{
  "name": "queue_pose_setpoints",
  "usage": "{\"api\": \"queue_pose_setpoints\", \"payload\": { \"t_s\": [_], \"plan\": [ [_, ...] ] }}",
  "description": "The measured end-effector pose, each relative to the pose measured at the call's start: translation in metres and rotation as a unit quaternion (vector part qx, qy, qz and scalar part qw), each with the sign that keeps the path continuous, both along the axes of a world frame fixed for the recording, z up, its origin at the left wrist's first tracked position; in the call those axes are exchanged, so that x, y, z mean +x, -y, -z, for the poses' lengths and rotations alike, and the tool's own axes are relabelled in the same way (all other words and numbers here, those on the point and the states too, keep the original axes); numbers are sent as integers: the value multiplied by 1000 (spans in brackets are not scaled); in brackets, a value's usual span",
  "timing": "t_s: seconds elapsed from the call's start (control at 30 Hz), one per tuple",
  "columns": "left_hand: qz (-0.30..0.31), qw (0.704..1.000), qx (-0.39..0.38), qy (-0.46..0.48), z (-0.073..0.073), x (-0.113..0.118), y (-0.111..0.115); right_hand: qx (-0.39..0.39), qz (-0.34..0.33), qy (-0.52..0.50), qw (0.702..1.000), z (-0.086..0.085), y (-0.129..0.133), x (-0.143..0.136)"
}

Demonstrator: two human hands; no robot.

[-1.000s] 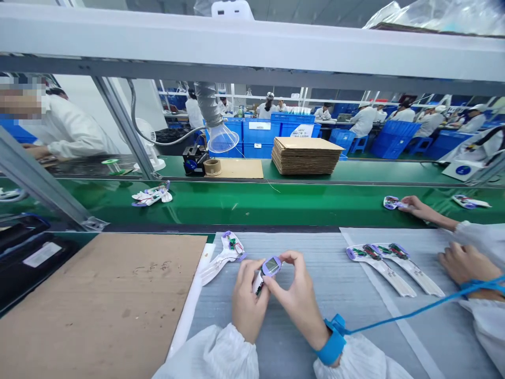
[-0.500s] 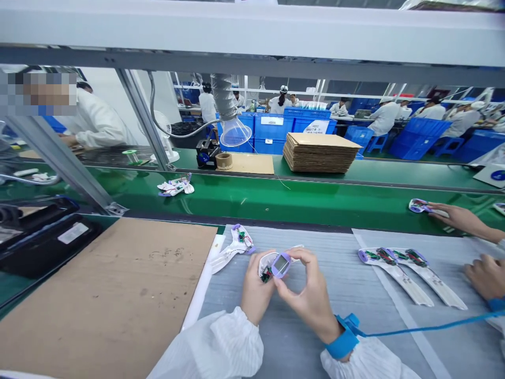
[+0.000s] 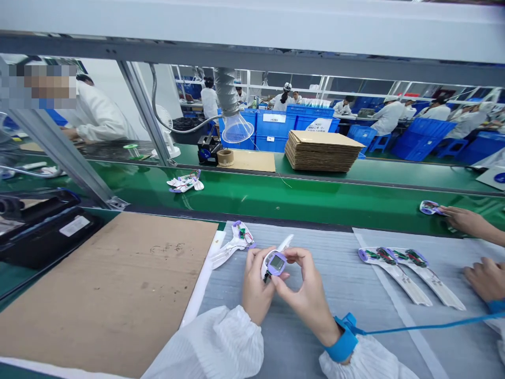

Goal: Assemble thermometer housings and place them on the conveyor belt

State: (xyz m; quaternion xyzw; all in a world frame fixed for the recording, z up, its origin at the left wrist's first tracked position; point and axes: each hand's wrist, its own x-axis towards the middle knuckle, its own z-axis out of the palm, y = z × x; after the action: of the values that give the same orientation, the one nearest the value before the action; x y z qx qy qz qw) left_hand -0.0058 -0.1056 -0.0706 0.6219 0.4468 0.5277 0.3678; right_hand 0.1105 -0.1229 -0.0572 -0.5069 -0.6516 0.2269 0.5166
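Observation:
Over the grey mat, my left hand point(image 3: 258, 287) wraps round a white thermometer-like housing half point(image 3: 265, 265), its narrow end sticking out beyond my fingers. My right hand point(image 3: 307, 295), with a blue wrist strap, pinches a purple-framed display point(image 3: 277, 263) by its edge. The display lies against the housing's wide end; whether it is seated cannot be made out. Some green circuit board shows beneath it. Just left of my hands lies another open housing half point(image 3: 236, 242) with wires and a green board. Two more wired halves point(image 3: 400, 268) lie side by side to the right.
Cardboard point(image 3: 118, 295) covers the left of the bench. Beyond runs a green conveyor belt point(image 3: 315, 197) with a small pile of housings point(image 3: 185, 182). At right a co-worker's hand point(image 3: 467, 221) holds a housing over the belt. A cardboard stack point(image 3: 323, 152) stands behind.
The display has turned and moved closer against the housing, covering more of its inside. More of the housing's narrow end shows. The pile on the belt has shifted right.

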Motion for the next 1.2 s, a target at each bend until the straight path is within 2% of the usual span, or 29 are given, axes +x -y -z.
{"api": "queue_pose_setpoints", "payload": {
  "t_s": [0.5, 0.73, 1.03, 1.2],
  "plan": [
    [-15, 998, 30, -53, 3, -3, 1, -14, -25, 15, 999, -4, 2, 3],
    [-22, 995, 56, -82, 3, -4, 0, -25, -8, 24, 999, -6, 2, 4],
    [-3, 994, 33, -108, 1, -2, -1, -48, 5, -15, 999, -4, 2, 4],
    [-1, 995, 41, -93, 3, -3, -2, -39, 3, -19, 999, -3, 4, 1]
  ]
}}
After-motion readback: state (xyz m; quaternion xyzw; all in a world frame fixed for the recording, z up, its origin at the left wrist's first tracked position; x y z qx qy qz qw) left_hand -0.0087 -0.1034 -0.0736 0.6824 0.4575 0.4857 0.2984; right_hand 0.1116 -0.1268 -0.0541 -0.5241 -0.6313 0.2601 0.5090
